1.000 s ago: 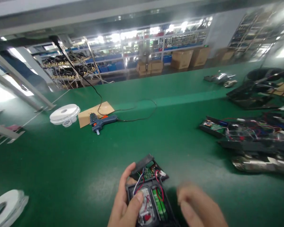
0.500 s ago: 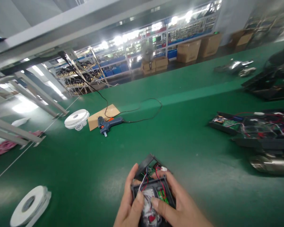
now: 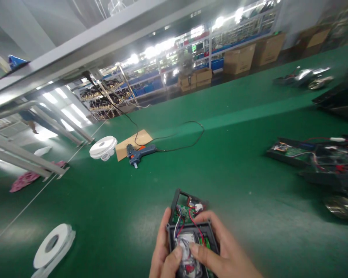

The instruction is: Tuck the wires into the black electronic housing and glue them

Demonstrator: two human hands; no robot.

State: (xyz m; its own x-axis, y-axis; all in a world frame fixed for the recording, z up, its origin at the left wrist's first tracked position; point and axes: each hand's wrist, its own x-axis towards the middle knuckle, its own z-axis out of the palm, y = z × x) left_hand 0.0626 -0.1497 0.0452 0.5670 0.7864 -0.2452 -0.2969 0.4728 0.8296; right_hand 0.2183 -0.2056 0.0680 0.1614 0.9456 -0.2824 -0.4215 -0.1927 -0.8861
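A small black open case [image 3: 191, 243] full of wires is held by both hands low in the middle of the view, just above the green table [image 3: 220, 181]. The left hand [image 3: 164, 255] is wrapped around the case's left side, with its thumb pressed down on the clear part inside. The right hand [image 3: 220, 255] is wrapped around the right side, and its thumb is pressed on the same clear part, so the two thumbs nearly meet. Red, white and black wires are seen running from the case up to a small green board [image 3: 187, 210] in a black frame, which is joined to the far end of the case. Farther off on the table, a blue glue gun [image 3: 139, 153] is laid beside a piece of cardboard [image 3: 133, 139], with a white tape roll [image 3: 103, 146] just left of it. Another white tape roll [image 3: 53, 245] is seen near the left bottom corner. More black parts with wires [image 3: 316, 158] are piled at the right.
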